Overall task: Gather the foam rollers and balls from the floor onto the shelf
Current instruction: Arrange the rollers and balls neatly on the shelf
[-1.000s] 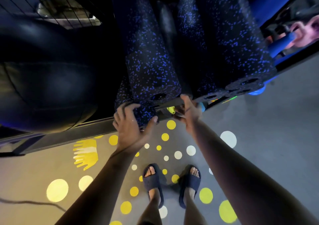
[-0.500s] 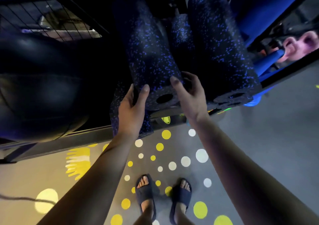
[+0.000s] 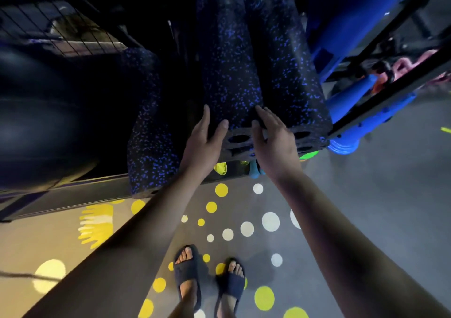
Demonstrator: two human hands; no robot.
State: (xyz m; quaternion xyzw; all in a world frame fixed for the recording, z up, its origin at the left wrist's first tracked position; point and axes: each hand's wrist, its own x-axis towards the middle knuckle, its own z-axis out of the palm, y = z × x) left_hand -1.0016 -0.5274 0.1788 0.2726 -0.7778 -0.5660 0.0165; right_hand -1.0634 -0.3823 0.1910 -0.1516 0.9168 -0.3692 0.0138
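Observation:
A black foam roller with blue speckles [image 3: 227,73] lies lengthwise on the shelf, its holed end facing me. My left hand [image 3: 203,142] grips the left side of that end, thumb on the rim. On the right side of the same end my right hand [image 3: 277,144] holds it, fingers curled over the top. A second speckled roller [image 3: 285,61] lies right beside it, touching. A third roller [image 3: 148,134] sits lower on the left, its end sticking out past the shelf's front rail [image 3: 73,193].
A large black ball [image 3: 39,122] fills the shelf's left part under a wire grid. Blue equipment [image 3: 346,98] and a dark frame bar stand at the right. Small green and blue objects show under the rollers. My sandalled feet stand on the dotted grey floor [image 3: 366,208].
Both hands rose from the shelf's front rail to the middle roller's end. That roller has swung over and now lies against the right one.

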